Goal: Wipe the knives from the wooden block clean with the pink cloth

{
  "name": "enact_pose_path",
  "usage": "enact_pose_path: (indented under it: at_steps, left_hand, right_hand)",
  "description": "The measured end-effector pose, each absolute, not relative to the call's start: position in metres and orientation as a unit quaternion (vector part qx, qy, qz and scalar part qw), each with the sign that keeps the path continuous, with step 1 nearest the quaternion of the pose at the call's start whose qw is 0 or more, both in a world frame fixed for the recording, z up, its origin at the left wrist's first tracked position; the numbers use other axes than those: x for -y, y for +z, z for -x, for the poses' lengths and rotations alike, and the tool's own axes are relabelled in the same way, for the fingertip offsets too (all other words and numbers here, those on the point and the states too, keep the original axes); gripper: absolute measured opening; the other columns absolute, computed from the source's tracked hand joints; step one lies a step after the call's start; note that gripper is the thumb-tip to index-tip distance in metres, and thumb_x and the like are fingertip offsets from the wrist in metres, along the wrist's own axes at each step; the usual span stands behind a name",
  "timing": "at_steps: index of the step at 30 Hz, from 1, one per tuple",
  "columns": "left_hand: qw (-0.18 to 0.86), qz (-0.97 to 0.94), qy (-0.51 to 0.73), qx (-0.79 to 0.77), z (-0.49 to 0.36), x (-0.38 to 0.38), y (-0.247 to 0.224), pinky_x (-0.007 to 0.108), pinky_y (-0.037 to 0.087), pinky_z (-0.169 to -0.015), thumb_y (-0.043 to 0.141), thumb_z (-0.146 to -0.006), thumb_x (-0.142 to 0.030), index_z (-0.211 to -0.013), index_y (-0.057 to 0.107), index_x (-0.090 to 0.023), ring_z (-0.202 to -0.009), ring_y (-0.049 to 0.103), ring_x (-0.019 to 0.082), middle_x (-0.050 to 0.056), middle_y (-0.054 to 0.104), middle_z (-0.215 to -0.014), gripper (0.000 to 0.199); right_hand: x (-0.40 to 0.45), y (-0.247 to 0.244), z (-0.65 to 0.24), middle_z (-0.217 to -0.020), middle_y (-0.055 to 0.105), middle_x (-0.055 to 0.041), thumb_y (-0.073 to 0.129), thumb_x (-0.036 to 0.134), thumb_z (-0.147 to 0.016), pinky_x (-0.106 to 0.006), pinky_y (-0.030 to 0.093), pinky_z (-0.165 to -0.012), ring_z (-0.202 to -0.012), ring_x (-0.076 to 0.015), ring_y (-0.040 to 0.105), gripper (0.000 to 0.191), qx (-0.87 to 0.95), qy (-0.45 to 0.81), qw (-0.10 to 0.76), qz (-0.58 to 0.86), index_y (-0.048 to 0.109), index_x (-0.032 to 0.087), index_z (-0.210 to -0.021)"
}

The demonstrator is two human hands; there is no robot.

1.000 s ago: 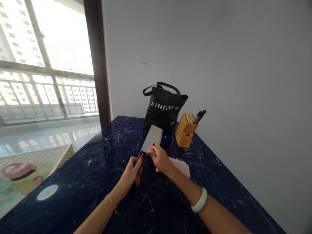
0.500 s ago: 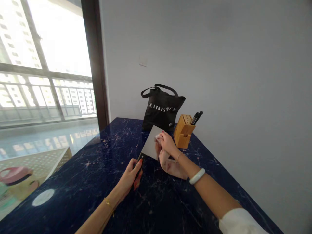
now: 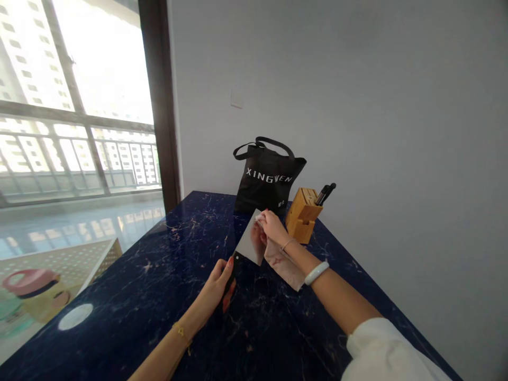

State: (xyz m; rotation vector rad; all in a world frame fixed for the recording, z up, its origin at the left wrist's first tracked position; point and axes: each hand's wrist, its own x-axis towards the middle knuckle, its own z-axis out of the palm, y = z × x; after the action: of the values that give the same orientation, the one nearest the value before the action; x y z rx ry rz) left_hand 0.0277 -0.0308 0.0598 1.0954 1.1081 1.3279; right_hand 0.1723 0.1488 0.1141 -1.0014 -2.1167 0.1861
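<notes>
My left hand [image 3: 220, 278] is closed around the black handle of a cleaver [image 3: 248, 244]. Its broad, shiny blade points away from me above the dark table, and my right hand shows as a reflection in it. At the blade's far right edge, my right hand [image 3: 273, 226] pinches a pale pinkish cloth [image 3: 283, 267] against the metal. The rest of the cloth hangs down below my right wrist. Part of the blade's right side is hidden by the fingers and cloth.
Behind the cleaver a black tote bag [image 3: 268, 182] with white lettering stands on the dark blue marbled table [image 3: 178, 254]. A wooden knife block [image 3: 304, 217] with black-handled tools is to its right. At left are a white round spot [image 3: 75, 316] and a perforated basket [image 3: 95, 259] holding a pink-lidded bottle [image 3: 34, 288].
My right hand has slid slightly up toward the blade's far end, and the cloth now hangs straighter. The whole view has shifted a little. My left hand keeps its grip on the handle.
</notes>
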Motion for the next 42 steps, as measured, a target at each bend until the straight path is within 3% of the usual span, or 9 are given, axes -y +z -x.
enact_pose_path:
  at_steps: [5, 14, 27, 36, 42]
  left_hand:
    - [0.555, -0.419, 0.558, -0.454, -0.027, 0.029, 0.057, 0.018, 0.031, -0.027, 0.036, -0.074, -0.062, -0.072, 0.042, -0.02, -0.026, 0.039, 0.007, -0.006, 0.048, -0.044, 0.043]
    - [0.543, -0.432, 0.534, -0.483, -0.028, 0.025, 0.051, 0.019, 0.033, -0.029, 0.026, -0.074, -0.066, -0.078, 0.042, -0.02, -0.029, 0.047, 0.011, -0.004, 0.053, -0.044, 0.049]
    - [0.562, -0.4, 0.538, -0.484, -0.029, 0.023, 0.06, 0.019, 0.031, -0.03, 0.019, -0.07, -0.072, -0.074, 0.047, -0.018, -0.029, 0.045, 0.01, -0.001, 0.054, -0.042, 0.061]
    - [0.585, -0.333, 0.574, -0.466, -0.022, 0.021, 0.06, 0.019, 0.029, -0.031, 0.028, -0.066, -0.074, -0.057, 0.048, -0.019, -0.03, 0.043, 0.01, -0.002, 0.045, -0.036, 0.059]
    - [0.578, -0.339, 0.58, -0.464, -0.021, 0.018, 0.057, 0.019, 0.024, -0.029, 0.027, -0.068, -0.073, -0.064, 0.054, -0.018, -0.028, 0.041, 0.009, -0.003, 0.047, -0.037, 0.061]
  right_hand:
    - [-0.097, 0.089, -0.155, -0.084, 0.052, -0.0039, 0.044, 0.016, -0.081, -0.024, 0.038, -0.074, -0.08, -0.0132, 0.049, 0.007, 0.878, 0.111, 0.327, 0.331, 0.051, 0.016, -0.081]
    - [-0.058, 0.084, -0.154, -0.085, 0.053, -0.0046, 0.046, 0.011, -0.079, -0.026, 0.039, -0.078, -0.083, -0.0138, 0.05, 0.008, 0.87, 0.145, 0.332, 0.335, 0.052, 0.016, -0.082]
    - [-0.041, 0.078, -0.147, -0.085, 0.051, -0.0043, 0.04, 0.011, -0.08, -0.029, 0.039, -0.08, -0.086, -0.015, 0.049, 0.013, 0.826, 0.137, 0.435, 0.332, 0.049, 0.018, -0.085]
    - [-0.006, 0.081, -0.133, -0.09, 0.05, -0.0027, 0.04, 0.01, -0.081, -0.026, 0.038, -0.079, -0.086, -0.0133, 0.049, 0.016, 0.87, 0.189, 0.367, 0.271, 0.05, 0.019, -0.088]
    - [-0.018, 0.075, -0.128, -0.087, 0.051, -0.003, 0.041, 0.008, -0.079, -0.027, 0.038, -0.078, -0.085, -0.0142, 0.048, 0.014, 0.839, 0.188, 0.404, 0.313, 0.049, 0.018, -0.085]
